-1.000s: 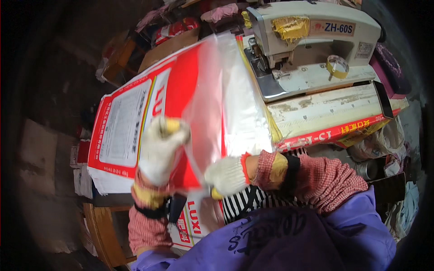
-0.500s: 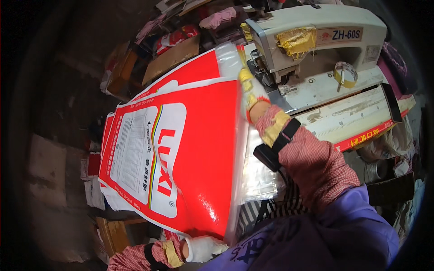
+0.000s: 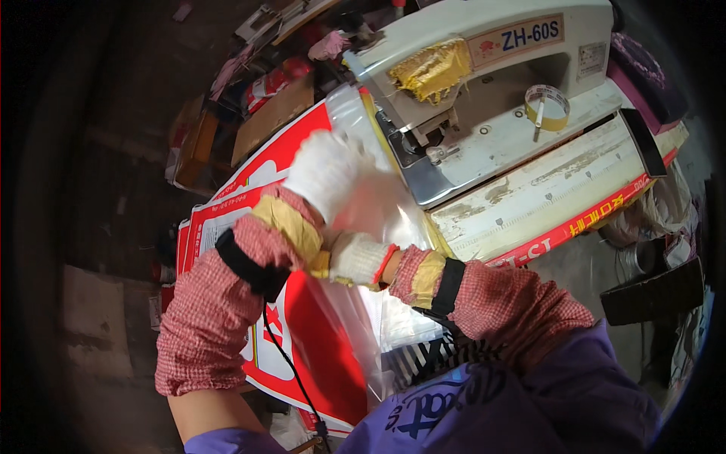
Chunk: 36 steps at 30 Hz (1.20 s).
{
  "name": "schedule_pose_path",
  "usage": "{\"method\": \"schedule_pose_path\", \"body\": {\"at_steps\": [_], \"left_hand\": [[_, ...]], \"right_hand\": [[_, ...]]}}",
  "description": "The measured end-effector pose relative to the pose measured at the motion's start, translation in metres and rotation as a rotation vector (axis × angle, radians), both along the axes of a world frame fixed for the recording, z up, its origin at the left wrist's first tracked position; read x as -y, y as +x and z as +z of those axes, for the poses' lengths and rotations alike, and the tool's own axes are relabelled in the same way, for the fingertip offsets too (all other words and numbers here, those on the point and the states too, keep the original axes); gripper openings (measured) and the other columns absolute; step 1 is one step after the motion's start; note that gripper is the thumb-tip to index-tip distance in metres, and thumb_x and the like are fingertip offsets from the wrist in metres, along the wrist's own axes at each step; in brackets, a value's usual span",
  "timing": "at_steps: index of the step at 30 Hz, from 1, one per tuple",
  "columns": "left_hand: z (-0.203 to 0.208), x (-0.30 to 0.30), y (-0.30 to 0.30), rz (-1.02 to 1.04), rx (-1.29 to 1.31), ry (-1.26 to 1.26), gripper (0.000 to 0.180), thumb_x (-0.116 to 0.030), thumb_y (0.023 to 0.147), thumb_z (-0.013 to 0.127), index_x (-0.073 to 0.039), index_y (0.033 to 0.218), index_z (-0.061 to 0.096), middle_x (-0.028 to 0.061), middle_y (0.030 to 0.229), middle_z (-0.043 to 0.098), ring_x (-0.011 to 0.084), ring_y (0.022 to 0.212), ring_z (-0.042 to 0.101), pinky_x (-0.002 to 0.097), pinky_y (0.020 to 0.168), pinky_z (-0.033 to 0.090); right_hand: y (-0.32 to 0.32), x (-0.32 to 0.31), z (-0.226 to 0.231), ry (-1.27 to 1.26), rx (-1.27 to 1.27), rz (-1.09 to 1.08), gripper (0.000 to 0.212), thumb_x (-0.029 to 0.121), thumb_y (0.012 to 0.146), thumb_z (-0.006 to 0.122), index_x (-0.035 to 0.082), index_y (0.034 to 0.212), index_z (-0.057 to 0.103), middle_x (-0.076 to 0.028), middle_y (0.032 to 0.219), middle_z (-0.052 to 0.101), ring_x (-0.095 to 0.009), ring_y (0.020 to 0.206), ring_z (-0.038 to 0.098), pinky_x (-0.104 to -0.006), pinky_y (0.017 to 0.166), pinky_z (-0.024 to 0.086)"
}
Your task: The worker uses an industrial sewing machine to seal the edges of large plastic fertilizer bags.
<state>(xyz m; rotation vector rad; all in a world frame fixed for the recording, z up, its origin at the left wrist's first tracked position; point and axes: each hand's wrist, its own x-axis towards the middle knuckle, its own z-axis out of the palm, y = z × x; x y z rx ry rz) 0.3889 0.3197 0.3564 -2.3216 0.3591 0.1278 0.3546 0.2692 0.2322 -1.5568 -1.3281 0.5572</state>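
A stack of red and white printed sacks point(image 3: 321, 344) lies in front of me, with clear plastic liner point(image 3: 393, 200) showing along the right edges. My left hand point(image 3: 325, 174), in a white knit glove, is over the upper part of the stack; motion smears its fingers. Just below it, my right hand point(image 3: 359, 259), gloved in white with yellow on the fingers, is over the sacks' right edge. Its fingertips are partly hidden behind my left wrist, so its grip does not show. To the right stands a pale sewing machine point(image 3: 522, 49) with yellow cloth point(image 3: 431, 72) tied on its head.
On the machine's bed sits a roll of yellowish tape point(image 3: 556, 110). A long pale plate point(image 3: 529, 208) with a red printed front runs along the machine's near side. Cardboard point(image 3: 272, 121) and a red package point(image 3: 276, 82) lie beyond the sacks. A black cable point(image 3: 287, 356) hangs from my left sleeve.
My left hand has left the near corner of the sacks and swung up over their far part. My right hand has drawn back from the far corner toward me. The view has shifted right.
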Motion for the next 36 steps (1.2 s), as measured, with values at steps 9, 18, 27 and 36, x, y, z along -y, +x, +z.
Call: {"method": "schedule_pose_path", "body": {"at_steps": [9, 18, 27, 36], "left_hand": [[-0.019, -0.042, 0.014, 0.227, 0.315, 0.061, 0.019, -0.016, 0.082, 0.056, -0.010, 0.100, 0.058, 0.0086, 0.084, 0.060, 0.0268, 0.077, 0.067, 0.0405, 0.062, 0.053], [0.045, -0.066, 0.069, 0.507, 0.291, 0.041, 0.023, -0.015, 0.085, 0.048, -0.009, 0.100, 0.064, 0.0152, 0.098, 0.068, 0.0322, 0.091, 0.066, 0.0437, 0.075, 0.053], [0.166, -0.060, 0.068, 0.512, 0.510, 0.093, 0.037, -0.026, 0.095, 0.035, -0.007, 0.105, 0.065, 0.0172, 0.110, 0.063, 0.0359, 0.102, 0.060, 0.0446, 0.087, 0.048], [0.135, -0.036, 0.064, 0.526, 0.412, 0.104, 0.038, -0.028, 0.095, 0.036, -0.009, 0.106, 0.066, 0.0148, 0.110, 0.064, 0.0340, 0.102, 0.061, 0.0437, 0.087, 0.049]], "right_hand": [[-0.003, 0.017, 0.014, -0.133, -0.100, 0.124, 0.077, 0.055, 0.086, 0.048, 0.002, 0.140, 0.030, -0.025, 0.104, 0.063, -0.038, 0.097, 0.061, -0.0421, 0.082, 0.048], [-0.102, 0.003, -0.008, -0.207, 0.210, 0.397, 0.040, 0.022, 0.084, 0.049, 0.011, 0.122, 0.055, -0.011, 0.113, 0.063, -0.030, 0.107, 0.060, -0.0440, 0.091, 0.045], [-0.044, 0.074, -0.110, -0.548, -0.009, 0.456, 0.011, 0.021, 0.069, 0.068, 0.013, 0.076, 0.065, -0.006, 0.069, 0.062, -0.019, 0.062, 0.059, -0.0350, 0.055, 0.047], [0.005, 0.179, 0.002, 0.227, 0.131, -1.052, 0.036, 0.021, 0.079, 0.065, 0.007, 0.112, 0.060, -0.016, 0.092, 0.066, -0.028, 0.077, 0.064, -0.0399, 0.069, 0.051]]}}
